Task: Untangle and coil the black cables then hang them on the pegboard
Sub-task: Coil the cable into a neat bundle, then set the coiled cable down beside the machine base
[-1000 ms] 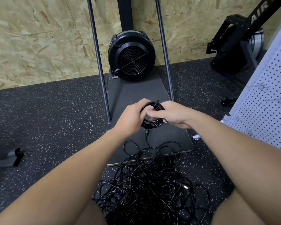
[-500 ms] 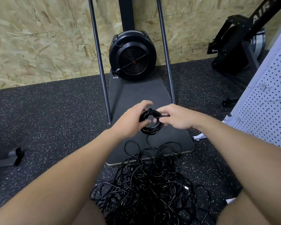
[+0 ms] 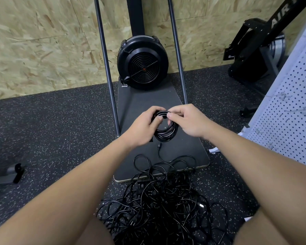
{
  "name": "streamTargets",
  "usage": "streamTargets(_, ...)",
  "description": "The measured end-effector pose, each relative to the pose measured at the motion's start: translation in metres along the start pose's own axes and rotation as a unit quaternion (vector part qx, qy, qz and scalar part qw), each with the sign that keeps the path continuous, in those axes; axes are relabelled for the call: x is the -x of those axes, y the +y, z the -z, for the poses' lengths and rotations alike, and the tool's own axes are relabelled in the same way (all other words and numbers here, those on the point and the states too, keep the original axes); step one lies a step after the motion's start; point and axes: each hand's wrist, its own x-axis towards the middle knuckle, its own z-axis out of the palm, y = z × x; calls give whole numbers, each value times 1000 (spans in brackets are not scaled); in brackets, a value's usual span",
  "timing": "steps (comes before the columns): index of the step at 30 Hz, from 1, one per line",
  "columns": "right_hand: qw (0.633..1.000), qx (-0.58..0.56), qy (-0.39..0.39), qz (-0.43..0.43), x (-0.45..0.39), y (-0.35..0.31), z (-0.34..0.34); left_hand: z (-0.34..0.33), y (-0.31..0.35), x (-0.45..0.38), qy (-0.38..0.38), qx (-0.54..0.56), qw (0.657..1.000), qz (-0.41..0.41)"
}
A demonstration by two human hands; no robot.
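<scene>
Both hands grasp one small coil (image 3: 166,131) above the dark board (image 3: 145,101): left hand (image 3: 141,128) grips its left side, right hand (image 3: 187,121) pinches the top strand. Tangled cables (image 3: 159,200) lie on the floor below; pegboard (image 3: 293,124) stands right. Best tuck the loose end tight before hanging, so loops don't spring.

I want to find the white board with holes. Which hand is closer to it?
Right. The right hand pinches the top of the cable coil, on the side toward the pegboard. The left hand grips the coil's other side, farther from it.
</scene>
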Motion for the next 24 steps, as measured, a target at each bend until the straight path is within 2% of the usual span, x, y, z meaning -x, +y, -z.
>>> streamTargets(3,992,-112,61,-13,-2,-2,-9,-1,7,-1,-10,-16,1000,19)
streamTargets(7,952,-285,98,-51,-5,-7,-25,-15,12,4,51,-33,998,21)
streamTargets(13,942,-309,120,-55,-9,-13,-29,-18,10,11,53,-81,995,-40)
streamTargets(16,937,-321,129,-55,-10,-11,-27,-11,20,9,63,17,998,-21)
streamTargets(18,929,-333,150,-54,-11,-12,-22,-9,24,9,93,111,989,41)
streamTargets(21,924,-336,178,-48,-9,-10,-6,-8,29,4,97,278,942,160)
streamTargets(24,936,-310,158,-53,0,-7,8,-15,35,1,81,362,911,183)
